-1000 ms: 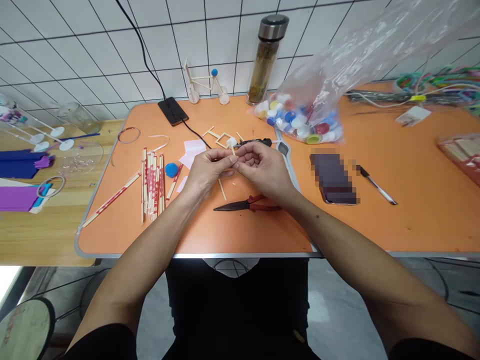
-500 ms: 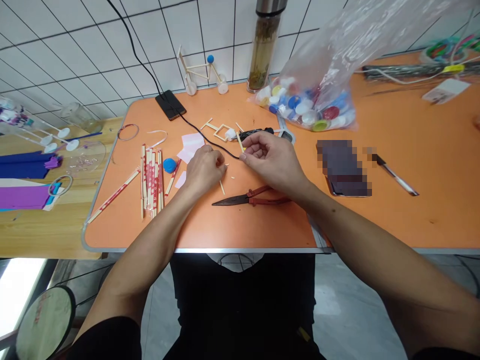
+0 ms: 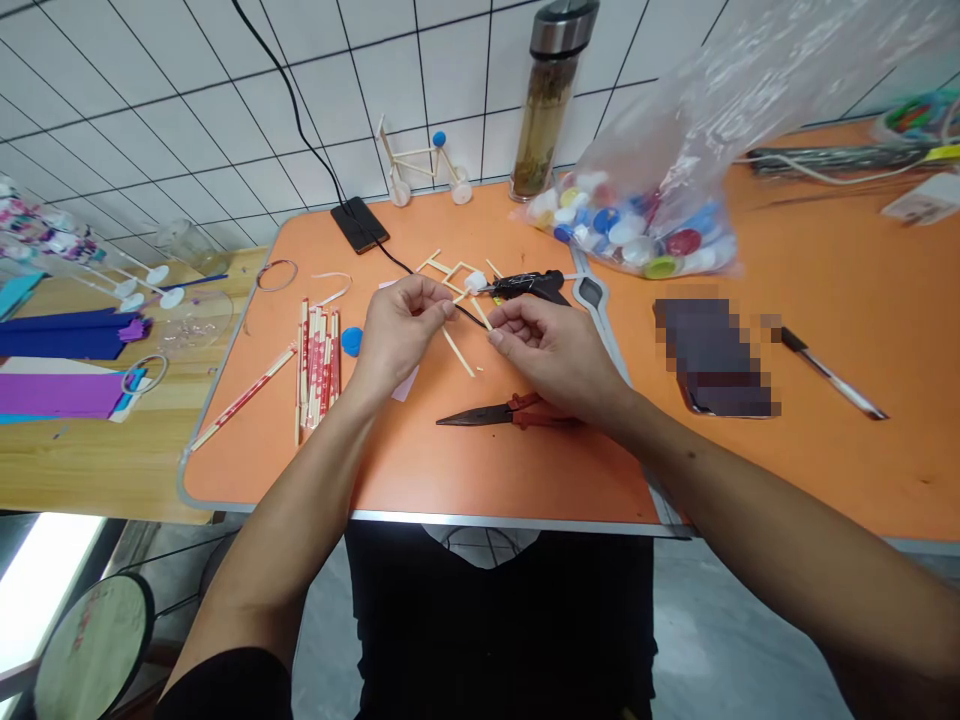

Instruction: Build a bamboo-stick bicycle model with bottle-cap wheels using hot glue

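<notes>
My left hand is closed in a pinch on a short wooden stick, its tip pointing right. Facing it, my right hand pinches another short stick that leans up and left. The two sticks are close together; I cannot tell whether they touch. Just beyond lies a small frame of joined sticks, beside the white-tipped black glue gun. A loose stick rests on the table between my hands. Nearer me lie red-handled pliers, partly under my right hand.
Wrapped chopsticks and a blue bottle cap lie left. A small stick model on wheels stands by the wall near a tea bottle. Right are a bag of caps, a phone and a pen. A cable crosses behind.
My hands parted, the right one keeping a short stick while the left dipped toward the table. Now my left hand is raised again with a short stick, close to the right hand's stick.
</notes>
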### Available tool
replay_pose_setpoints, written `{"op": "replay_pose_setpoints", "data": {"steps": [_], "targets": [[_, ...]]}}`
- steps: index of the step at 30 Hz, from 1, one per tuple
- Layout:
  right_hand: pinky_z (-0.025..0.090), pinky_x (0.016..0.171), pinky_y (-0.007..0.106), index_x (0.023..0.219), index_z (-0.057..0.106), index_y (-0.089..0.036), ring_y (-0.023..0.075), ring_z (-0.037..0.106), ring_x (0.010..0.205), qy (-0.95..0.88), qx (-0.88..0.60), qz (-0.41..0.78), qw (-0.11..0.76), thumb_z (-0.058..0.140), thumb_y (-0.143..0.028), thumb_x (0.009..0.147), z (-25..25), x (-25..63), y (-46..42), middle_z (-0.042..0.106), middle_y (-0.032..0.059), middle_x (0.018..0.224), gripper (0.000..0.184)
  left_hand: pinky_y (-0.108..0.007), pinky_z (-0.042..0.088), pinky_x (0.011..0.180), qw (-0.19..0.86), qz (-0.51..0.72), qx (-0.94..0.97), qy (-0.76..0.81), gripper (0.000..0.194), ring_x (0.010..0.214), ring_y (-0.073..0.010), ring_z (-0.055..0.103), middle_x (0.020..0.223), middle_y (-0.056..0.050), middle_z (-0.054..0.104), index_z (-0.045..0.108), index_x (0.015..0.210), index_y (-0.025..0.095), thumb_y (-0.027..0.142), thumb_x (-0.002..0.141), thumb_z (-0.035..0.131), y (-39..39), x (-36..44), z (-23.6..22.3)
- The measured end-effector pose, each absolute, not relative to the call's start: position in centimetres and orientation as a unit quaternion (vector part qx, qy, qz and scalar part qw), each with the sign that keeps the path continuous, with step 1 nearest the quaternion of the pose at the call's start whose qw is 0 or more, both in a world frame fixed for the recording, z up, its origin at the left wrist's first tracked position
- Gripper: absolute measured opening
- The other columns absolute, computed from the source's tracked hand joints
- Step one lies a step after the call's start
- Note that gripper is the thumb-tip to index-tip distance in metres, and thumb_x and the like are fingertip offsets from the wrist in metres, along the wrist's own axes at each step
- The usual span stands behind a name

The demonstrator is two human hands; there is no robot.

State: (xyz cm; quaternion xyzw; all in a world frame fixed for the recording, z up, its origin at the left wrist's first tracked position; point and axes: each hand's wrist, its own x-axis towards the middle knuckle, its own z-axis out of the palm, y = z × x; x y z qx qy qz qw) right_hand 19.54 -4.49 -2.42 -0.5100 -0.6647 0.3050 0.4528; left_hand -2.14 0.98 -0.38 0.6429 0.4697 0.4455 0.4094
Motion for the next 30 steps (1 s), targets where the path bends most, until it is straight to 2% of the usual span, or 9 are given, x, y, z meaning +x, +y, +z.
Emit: {"op": "replay_pose_setpoints", "data": {"steps": [4, 9, 19, 30], "targets": [[0.054, 0.073, 0.035, 0.104, 0.081, -0.021, 0.0197, 0.068, 0.076, -0.662, -0.516, 0.300, 0.454, 0.072, -0.030, 0.095, -2.63, 19.44, -4.39, 0.081, 0.0042, 0.090, 0.015, -0.033, 0.064, 0.088, 0.480, 0.483, 0.590, 0.434, 0.012, 0.086, -0.0190, 0.082, 0.088, -0.004, 0.087, 0.087, 0.094, 0.021, 0.022, 0.083, 0.090, 0.61, -1.75, -0.40], [0.054, 0.074, 0.035, 0.103, 0.081, -0.021, 0.0201, 0.069, 0.078, -0.659, -0.513, 0.296, 0.463, 0.072, -0.031, 0.095, -2.52, 19.37, -4.46, 0.080, 0.0044, 0.089, 0.016, -0.033, 0.066, 0.089, 0.506, 0.493, 0.571, 0.418, 0.020, 0.087, -0.0196, 0.084, 0.091, -0.005, 0.089, 0.090, 0.092, 0.022, 0.031, 0.078, 0.100, 0.55, -1.68, -0.42], [0.056, 0.077, 0.037, 0.102, 0.080, -0.024, 0.0217, 0.071, 0.079, -0.651, -0.509, 0.307, 0.472, 0.074, -0.032, 0.095, -2.33, 19.23, -4.60, 0.082, 0.0038, 0.091, 0.013, -0.036, 0.067, 0.093, 0.505, 0.486, 0.573, 0.425, 0.015, 0.090, -0.0206, 0.084, 0.091, -0.006, 0.088, 0.090, 0.095, 0.022, 0.029, 0.083, 0.096, 0.38, -1.68, -0.35], [0.054, 0.074, 0.035, 0.102, 0.080, -0.022, 0.0201, 0.070, 0.077, -0.660, -0.500, 0.298, 0.476, 0.071, -0.030, 0.096, -2.11, 19.17, -4.68, 0.081, 0.0039, 0.091, 0.013, -0.034, 0.067, 0.090, 0.506, 0.489, 0.573, 0.420, 0.020, 0.088, -0.0194, 0.084, 0.092, -0.006, 0.089, 0.091, 0.094, 0.022, 0.032, 0.080, 0.100, 0.38, -1.70, -0.30]]}}
